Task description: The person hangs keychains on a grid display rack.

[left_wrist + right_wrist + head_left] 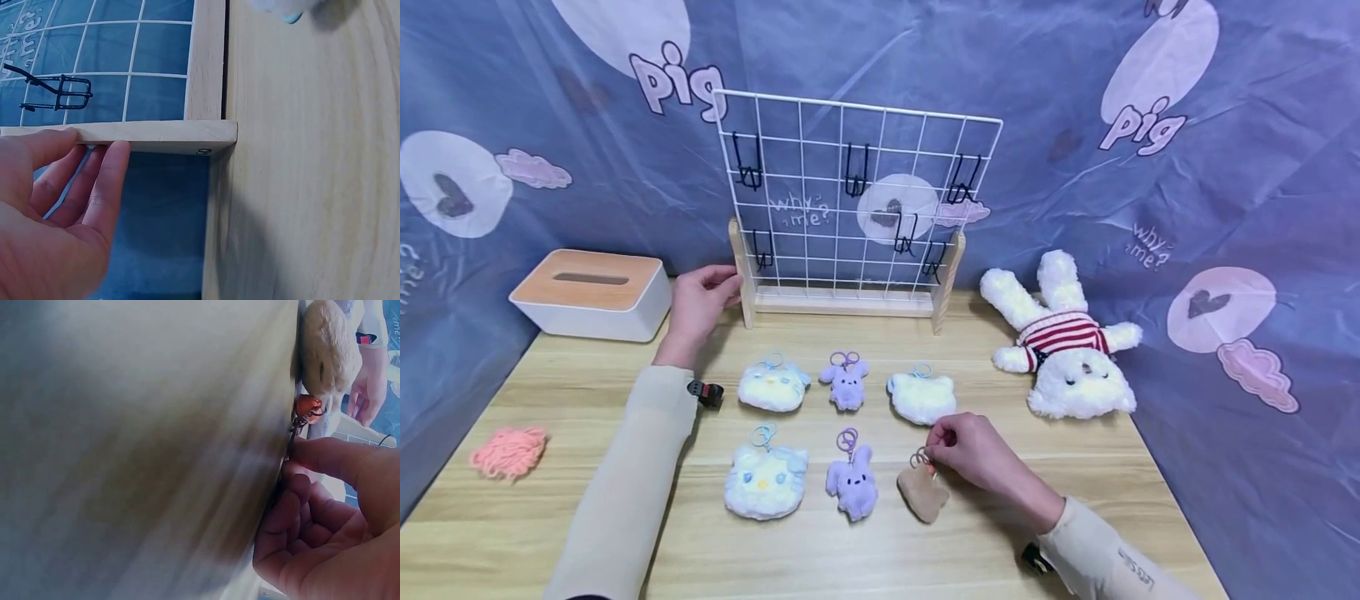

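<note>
My left hand (698,302) pinches the left wooden post (156,132) of a white wire grid rack (842,200), thumb on one side and fingers on the other. Down at the front right, the thumb and fingertips of my right hand (973,450) pinch the ring of a brown plush keychain (923,493). A small orange bell (307,409) hangs by that ring in the right wrist view. To its left lie a purple plush keychain (854,485) and a white cat-face keychain (765,483). Behind them sit another white cat keychain (772,388), a purple one (846,385) and a white one (922,398).
Several black hooks (856,171) hang on the grid. A tissue box (591,292) with a wooden lid stands left of the rack. Pink yarn (511,452) lies at the table's left, and a white plush toy (1067,342) in a striped sweater lies at the right.
</note>
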Tool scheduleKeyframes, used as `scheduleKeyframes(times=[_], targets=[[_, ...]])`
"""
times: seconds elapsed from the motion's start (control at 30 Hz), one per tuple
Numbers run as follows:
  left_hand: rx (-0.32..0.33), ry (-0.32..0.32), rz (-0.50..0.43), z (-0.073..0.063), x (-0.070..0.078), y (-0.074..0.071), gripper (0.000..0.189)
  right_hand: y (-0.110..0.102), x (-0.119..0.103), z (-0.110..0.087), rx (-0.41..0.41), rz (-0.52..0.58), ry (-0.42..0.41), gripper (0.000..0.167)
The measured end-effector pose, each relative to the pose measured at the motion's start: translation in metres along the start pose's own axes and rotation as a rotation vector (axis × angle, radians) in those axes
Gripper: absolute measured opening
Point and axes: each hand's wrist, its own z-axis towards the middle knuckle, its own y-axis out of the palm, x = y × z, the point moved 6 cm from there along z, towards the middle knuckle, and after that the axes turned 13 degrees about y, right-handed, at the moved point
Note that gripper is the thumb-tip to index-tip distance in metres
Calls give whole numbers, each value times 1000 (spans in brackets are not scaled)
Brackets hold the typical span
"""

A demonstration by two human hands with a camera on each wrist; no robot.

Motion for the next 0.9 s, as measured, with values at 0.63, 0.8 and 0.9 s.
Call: scheduleKeyframes(times=[0.63, 0.8, 0.9], targets=[[-35, -13, 94, 0, 5, -2, 38, -10, -7, -14, 22, -46, -53, 14], [-55, -18, 101, -3, 7, 0, 39, -7, -6, -17, -10, -31, -74, 9], [-57, -12, 97, -4, 7, 0, 39, -8, -6, -18, 2, -34, -77, 11]])
